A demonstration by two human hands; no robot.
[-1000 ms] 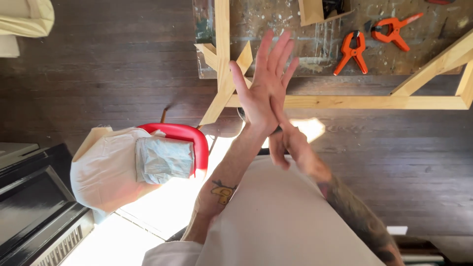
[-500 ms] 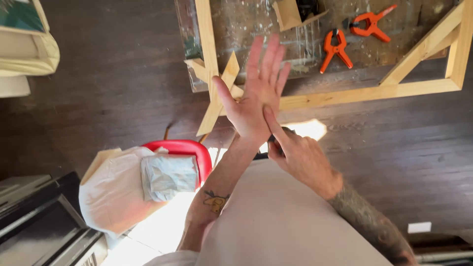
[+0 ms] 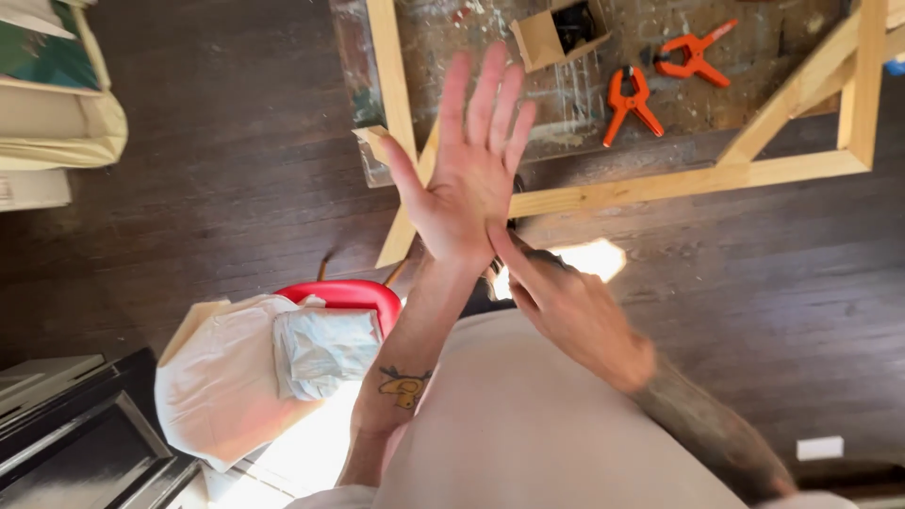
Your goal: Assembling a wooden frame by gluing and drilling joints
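From the head camera, the left hand [image 3: 468, 174] is raised palm-up with all fingers spread wide and straight, holding nothing; a small yellow tattoo [image 3: 405, 386] sits on its forearm. The right hand [image 3: 575, 316] lies just below and right of the left hand, loosely curled, its index finger [image 3: 504, 247] stretched out and touching the heel of the left palm; it seems to grip nothing, though blur makes that hard to be sure of. Behind the left hand, a pale wooden frame [image 3: 679, 179] lies flat on the dark plank floor [image 3: 236, 188], with one diagonal brace passing under the wrist. Inside the frame, up and right of the left hand, two orange spring clamps [image 3: 630, 102] rest on a paint-spattered board [image 3: 754, 85] near a small open cardboard box [image 3: 556, 33]. Below and left of the left hand, a red seat [image 3: 349, 294] carries a crumpled white cloth [image 3: 226, 377] and a folded pale bundle [image 3: 325, 349].
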